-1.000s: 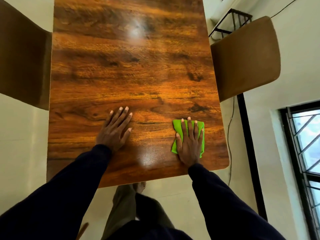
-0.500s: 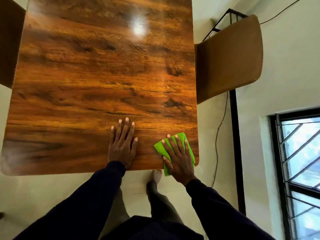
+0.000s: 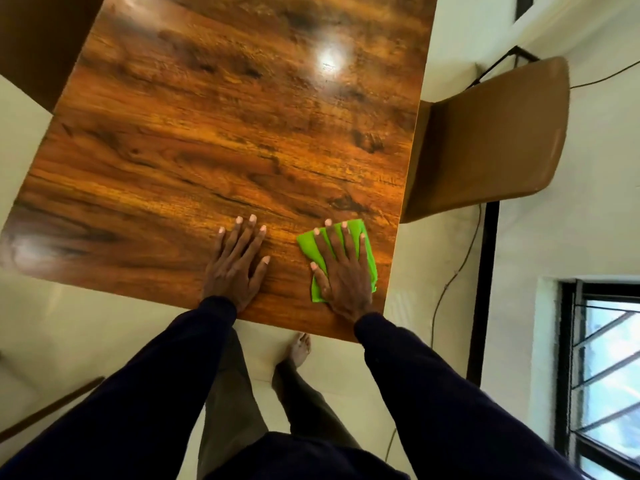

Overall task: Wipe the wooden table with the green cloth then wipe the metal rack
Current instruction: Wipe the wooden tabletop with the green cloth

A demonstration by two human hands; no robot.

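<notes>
my right hand [image 3: 341, 271] lies palm down on the green cloth [image 3: 370, 258], fingers extended and slightly spread, pressing the cloth flat against the wooden table [image 3: 221, 140]. the fingers are not curled around the cloth; they rest flat on top of it. the cloth is folded and sits near the table's near right corner, close to both the near edge and the right edge. green fabric shows beyond my fingertips, between my fingers, to the right of my hand and beside my thumb.

my left hand [image 3: 237, 265] lies palm down on the bare tabletop, just beside the right hand and apart from the cloth. its fingers are straight and released, holding nothing. the heel of this hand sits at the near edge of the table.

both forearms are covered by dark sleeves [image 3: 426, 393]. the tabletop is glossy, with a bright light reflection [image 3: 329, 58] toward its far side.

a brown chair [image 3: 491, 140] stands at the right side of the table, its seat edge next to the table edge. a thin black metal frame [image 3: 505, 62] shows behind the chair; i cannot tell whether this is the metal rack. a barred window [image 3: 609, 375] occupies the lower right. my bare foot [image 3: 300, 349] is on the floor below the table's near edge.
</notes>
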